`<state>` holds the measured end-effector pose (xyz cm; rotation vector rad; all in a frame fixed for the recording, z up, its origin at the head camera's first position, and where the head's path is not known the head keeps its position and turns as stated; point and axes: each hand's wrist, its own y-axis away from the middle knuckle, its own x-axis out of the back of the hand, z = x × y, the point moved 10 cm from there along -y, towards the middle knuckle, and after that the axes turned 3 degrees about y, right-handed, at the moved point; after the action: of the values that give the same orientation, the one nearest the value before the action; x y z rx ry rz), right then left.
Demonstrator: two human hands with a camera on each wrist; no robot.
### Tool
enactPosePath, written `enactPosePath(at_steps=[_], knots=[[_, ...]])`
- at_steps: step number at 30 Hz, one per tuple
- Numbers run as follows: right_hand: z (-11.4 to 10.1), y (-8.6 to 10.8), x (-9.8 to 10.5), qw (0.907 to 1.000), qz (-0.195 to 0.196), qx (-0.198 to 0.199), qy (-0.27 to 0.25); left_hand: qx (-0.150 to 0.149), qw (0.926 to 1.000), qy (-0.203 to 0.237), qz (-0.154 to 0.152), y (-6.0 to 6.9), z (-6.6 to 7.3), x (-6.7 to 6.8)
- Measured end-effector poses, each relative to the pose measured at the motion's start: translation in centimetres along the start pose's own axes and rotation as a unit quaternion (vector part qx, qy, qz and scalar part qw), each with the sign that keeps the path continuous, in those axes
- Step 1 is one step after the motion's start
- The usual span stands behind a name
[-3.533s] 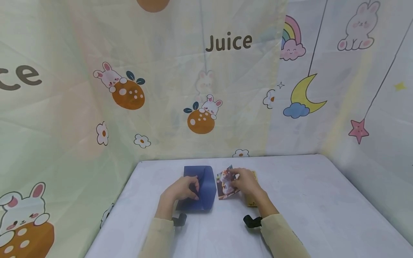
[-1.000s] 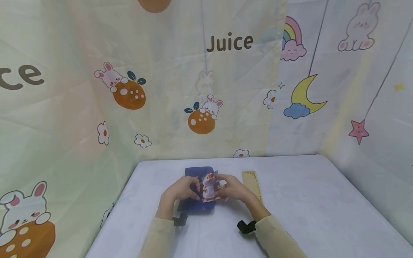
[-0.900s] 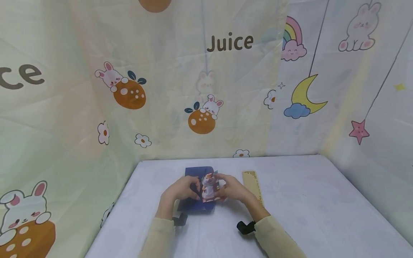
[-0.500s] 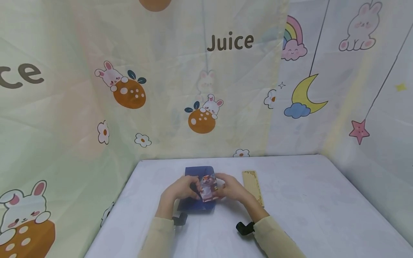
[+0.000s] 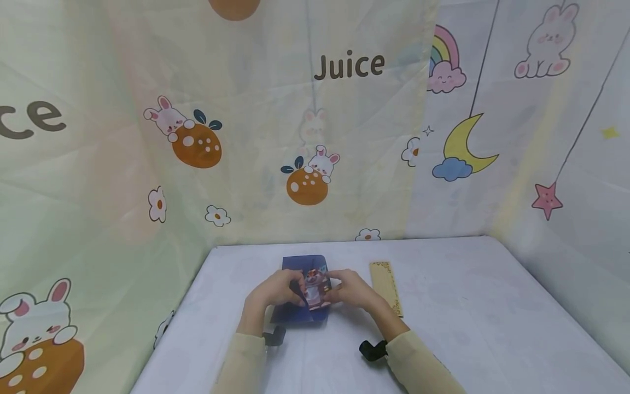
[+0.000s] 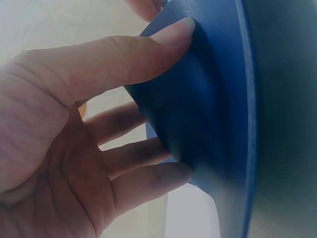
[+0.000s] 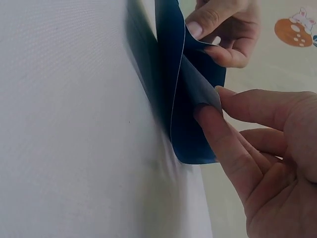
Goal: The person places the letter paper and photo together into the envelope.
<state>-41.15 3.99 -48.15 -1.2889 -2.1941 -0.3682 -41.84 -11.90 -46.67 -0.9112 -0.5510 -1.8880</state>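
A dark blue envelope (image 5: 295, 314) stands on the white table, its opening facing right. My left hand (image 5: 278, 288) pinches the edge of its front layer; in the left wrist view the left thumb (image 6: 171, 37) lies on the blue sheet (image 6: 208, 99), other fingers behind it. My right hand (image 5: 351, 288) holds a picture card (image 5: 314, 293) showing a cartoon animal by its right edge. In the right wrist view the card (image 7: 200, 87) is partly between the blue layers (image 7: 190, 144), pinched by the thumb and fingers of my right hand (image 7: 267, 144).
A yellow strip with a patterned border (image 5: 386, 287) lies on the table (image 5: 458, 306) to the right of my right hand. Behind the table hangs a printed cloth (image 5: 266, 219), with more cloth along both sides.
My right hand has carried the card left from beside the yellow strip to the envelope, and slightly farther left in the last second. The left hand has stayed on the envelope.
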Motion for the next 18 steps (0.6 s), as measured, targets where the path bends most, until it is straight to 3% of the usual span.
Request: enactPosePath(at_steps=[5, 11, 18], knots=[[-0.3, -0.1, -0.5, 0.9998, -0.013, 0.012, -0.007, -0.005, 1.0000, 0.002, -0.001, 0.0, 0.1, 0.0], [-0.4, -0.2, -1.1, 0.9992, -0.025, 0.024, 0.021, -0.004, 1.0000, 0.002, -0.001, 0.1, 0.1, 0.0], [-0.3, -0.2, -1.3, 0.9994, -0.032, 0.013, 0.005, 0.004, 1.0000, 0.000, -0.001, 0.1, 0.0, 0.0]])
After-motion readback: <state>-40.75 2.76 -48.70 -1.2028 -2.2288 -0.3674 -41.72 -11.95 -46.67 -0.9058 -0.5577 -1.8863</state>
